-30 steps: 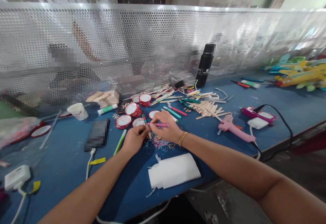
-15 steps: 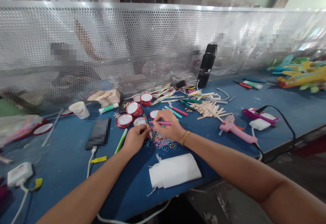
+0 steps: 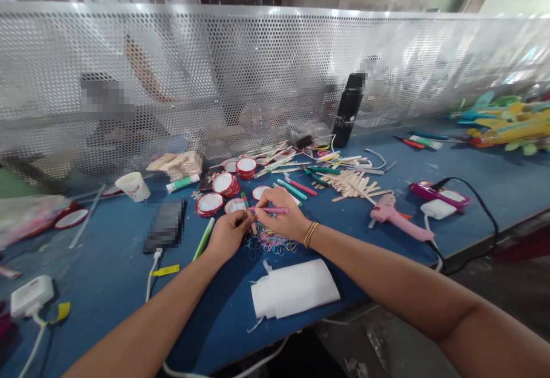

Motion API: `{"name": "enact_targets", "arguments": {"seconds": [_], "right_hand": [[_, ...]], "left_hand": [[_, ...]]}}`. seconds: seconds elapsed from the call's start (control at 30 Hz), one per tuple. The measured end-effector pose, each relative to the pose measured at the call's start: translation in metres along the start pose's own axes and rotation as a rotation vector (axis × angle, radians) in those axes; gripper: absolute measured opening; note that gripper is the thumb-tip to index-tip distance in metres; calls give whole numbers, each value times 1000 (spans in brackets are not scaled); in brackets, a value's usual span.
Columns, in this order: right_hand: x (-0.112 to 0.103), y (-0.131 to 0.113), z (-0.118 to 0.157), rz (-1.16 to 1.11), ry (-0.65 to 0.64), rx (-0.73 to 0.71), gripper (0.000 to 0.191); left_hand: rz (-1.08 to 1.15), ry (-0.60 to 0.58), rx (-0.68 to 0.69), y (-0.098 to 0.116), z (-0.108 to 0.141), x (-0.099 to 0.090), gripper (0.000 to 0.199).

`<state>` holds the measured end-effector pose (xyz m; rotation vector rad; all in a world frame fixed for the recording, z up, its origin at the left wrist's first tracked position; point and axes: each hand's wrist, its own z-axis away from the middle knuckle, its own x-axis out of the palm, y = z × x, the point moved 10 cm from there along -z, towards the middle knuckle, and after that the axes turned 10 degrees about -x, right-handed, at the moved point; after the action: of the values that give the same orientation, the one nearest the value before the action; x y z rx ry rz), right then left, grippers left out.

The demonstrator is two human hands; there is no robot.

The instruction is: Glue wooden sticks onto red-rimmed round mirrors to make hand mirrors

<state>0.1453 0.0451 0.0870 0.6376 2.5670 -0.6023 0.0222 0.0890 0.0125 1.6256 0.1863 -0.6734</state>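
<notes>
Between the closed fingers of my left hand [image 3: 228, 233] is a wooden craft stick [image 3: 245, 200], its upper end coloured with red and green bands. My right hand [image 3: 284, 213], with a gold bracelet [image 3: 310, 233] at the wrist, grips a purple-pink marker [image 3: 271, 211]. The marker's tip meets or nearly meets the stick; the exact contact is too small to tell. Beneath both hands lies a tangle of colourful rubber bands [image 3: 275, 241]. A green marker [image 3: 204, 239] rests left of my left hand, and red-edged round pieces [image 3: 208, 204] lie just beyond it.
Plain craft sticks [image 3: 353, 184] are heaped right of my hands. Further right lie a pink glue gun [image 3: 399, 217] and its cable. A folded white cloth [image 3: 296, 289] is near the front edge. A phone [image 3: 165, 226], paper cup [image 3: 133, 186] and black bottle [image 3: 348, 111] stand around.
My right hand and the marker have shifted slightly left, bringing the tip closer to the craft stick. My left hand keeps its hold in about the same place.
</notes>
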Motion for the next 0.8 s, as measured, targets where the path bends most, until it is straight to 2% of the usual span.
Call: {"name": "enact_targets", "arguments": {"seconds": [0.8], "right_hand": [[2,-1,-1,20,-31,22,15]], "left_hand": [[22,9,-10,0,1,-1,40]]}}
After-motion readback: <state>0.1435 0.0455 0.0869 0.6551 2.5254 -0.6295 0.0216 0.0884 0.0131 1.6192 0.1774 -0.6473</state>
